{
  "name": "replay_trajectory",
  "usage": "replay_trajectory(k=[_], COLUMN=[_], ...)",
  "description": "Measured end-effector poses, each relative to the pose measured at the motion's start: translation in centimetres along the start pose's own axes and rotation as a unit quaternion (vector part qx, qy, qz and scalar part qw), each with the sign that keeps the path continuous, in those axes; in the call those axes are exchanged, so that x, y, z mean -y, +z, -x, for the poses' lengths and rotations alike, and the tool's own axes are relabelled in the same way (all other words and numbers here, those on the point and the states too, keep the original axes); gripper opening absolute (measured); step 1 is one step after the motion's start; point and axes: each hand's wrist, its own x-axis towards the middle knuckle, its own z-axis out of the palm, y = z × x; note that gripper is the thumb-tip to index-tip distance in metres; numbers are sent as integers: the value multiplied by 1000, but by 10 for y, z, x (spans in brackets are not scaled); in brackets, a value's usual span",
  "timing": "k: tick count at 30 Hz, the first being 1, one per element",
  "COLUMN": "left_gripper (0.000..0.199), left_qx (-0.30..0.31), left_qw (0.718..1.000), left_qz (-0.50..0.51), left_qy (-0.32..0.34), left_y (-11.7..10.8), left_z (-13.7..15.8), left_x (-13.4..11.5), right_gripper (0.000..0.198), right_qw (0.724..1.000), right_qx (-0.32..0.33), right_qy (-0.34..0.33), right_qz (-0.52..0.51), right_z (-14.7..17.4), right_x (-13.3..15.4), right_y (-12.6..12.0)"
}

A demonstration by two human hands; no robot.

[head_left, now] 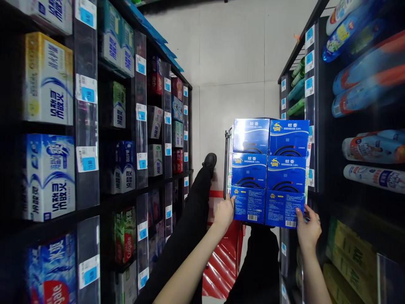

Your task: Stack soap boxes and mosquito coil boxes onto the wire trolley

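A block of blue mosquito coil boxes (pixel 268 171), two across and three down, faces up in front of me. My left hand (pixel 224 214) is closed on its lower left edge. On the lower right corner, my right hand (pixel 308 226) grips with the thumb on the front face and the other fingers around the side. A thin black frame (pixel 227 164) runs along the left of the boxes; what lies under them is hidden. Below them, between my legs, shows a ribbed red plastic surface (pixel 221 261).
Shelves of toothpaste boxes (pixel 49 80) with price tags (pixel 87 93) line the left side. Shelves of bottles and spray cans (pixel 373 145) stand close on the right. A pale tiled floor (pixel 230 50) runs ahead between them. My black shoe (pixel 209 161) is on the floor near the left shelf.
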Motion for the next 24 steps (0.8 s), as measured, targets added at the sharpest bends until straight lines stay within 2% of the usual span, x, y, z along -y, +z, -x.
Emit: replay_trajectory(k=[5, 8, 10, 11, 14, 16, 18, 20, 24], left_gripper=[46, 47, 49, 49, 41, 39, 48, 56, 62], left_qx=[11, 20, 4, -24, -152, -195, -197, -193, -191], left_qw=[1000, 999, 999, 999, 985, 960, 944, 942, 936], left_qz=[27, -18, -51, -48, 77, 188, 245, 256, 274], left_qy=[9, 21, 12, 6, 27, 75, 101, 103, 114], left_y=[-1, -11, -21, -27, -45, -54, -58, -58, -53], left_z=[1, 3, 1, -1, -18, -34, -48, -56, -57], left_x=[1, 0, 0, -1, -8, -15, -22, -27, -28], right_gripper=[78, 77, 74, 73, 76, 80, 82, 84, 87], right_qw=[1000, 1000, 999, 999, 998, 996, 994, 994, 995], right_qx=[7, 10, -6, -18, -38, -26, -14, -15, -28], right_qy=[0, 4, -5, -15, -56, -83, -96, -89, -64], right_qz=[9, 27, 33, 31, 17, 26, 44, 61, 73], right_z=[2, 2, -5, -11, -38, -59, -75, -85, -87], right_x=[-1, 3, 12, 18, 45, 64, 77, 84, 84], right_y=[-1, -4, -7, -8, -6, 0, 8, 14, 21])
